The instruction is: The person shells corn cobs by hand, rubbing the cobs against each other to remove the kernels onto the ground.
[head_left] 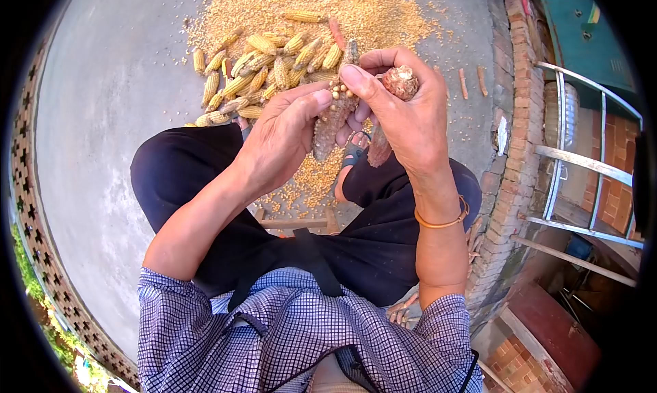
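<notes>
My left hand (284, 129) is closed on a mostly stripped corn cob (327, 134) held tilted between my knees. A small cluster of yellow kernels (340, 92) remains near its upper part, beside both thumbs. My right hand (407, 116) grips a second, bare reddish cob (400, 83), whose lower end pokes out below the palm. The right thumb presses at the kernels on the first cob, and the right fingertips curl behind it. Beyond my hands lies a heap of unshelled corn ears (263, 68).
Loose kernels (369, 13) are spread thickly behind the ears, with more between my feet. Stripped cobs (463, 84) lie on the concrete to the right. A brick edging (523, 92) and a metal ladder-like frame (582, 160) stand farther right. A wooden stool edge (294, 223) shows beneath me.
</notes>
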A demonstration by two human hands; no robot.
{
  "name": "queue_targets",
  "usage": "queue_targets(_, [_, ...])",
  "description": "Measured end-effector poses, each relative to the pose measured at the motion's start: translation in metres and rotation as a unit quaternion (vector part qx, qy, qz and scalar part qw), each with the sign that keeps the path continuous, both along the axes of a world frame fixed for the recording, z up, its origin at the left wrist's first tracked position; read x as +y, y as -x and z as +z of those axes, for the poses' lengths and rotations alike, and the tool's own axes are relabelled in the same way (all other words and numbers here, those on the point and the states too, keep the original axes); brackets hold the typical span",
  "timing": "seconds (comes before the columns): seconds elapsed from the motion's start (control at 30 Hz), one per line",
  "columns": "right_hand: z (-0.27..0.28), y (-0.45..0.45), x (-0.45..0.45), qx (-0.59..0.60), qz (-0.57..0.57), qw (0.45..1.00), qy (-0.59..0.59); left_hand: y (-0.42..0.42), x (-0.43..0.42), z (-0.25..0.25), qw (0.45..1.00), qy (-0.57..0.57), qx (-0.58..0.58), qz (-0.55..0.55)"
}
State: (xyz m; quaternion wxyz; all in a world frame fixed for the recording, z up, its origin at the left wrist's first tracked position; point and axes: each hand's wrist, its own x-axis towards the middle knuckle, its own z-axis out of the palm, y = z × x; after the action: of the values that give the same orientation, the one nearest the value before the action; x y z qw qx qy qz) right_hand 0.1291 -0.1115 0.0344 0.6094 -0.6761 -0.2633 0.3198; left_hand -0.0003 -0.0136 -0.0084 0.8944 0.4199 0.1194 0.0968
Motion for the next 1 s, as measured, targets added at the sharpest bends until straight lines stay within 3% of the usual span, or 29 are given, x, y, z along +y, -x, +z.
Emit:
queue_targets(0.4, [-0.004, 0.002, 0.000, 0.047, 0.022, 0.998, 0.018, 0.002, -0.003, -0.006, 1.000, -0.009, 0.030, -0.004])
queue_targets(0.7, [-0.005, 0.002, -0.001, -0.044, 0.071, 0.996, 0.014, 0.004, 0.005, -0.003, 0.996, -0.049, 0.076, 0.015])
queue_targets(0.9, [0.001, 0.015, 0.001, 0.029, 0.050, 0.998, -0.008, 0.006, 0.005, 0.010, 0.967, -0.189, 0.157, 0.061])
queue_targets(1.0, [-0.021, 0.020, 0.004, -0.040, 0.020, 0.999, -0.027, 0.007, 0.004, 0.002, 0.953, -0.242, 0.163, 0.085])
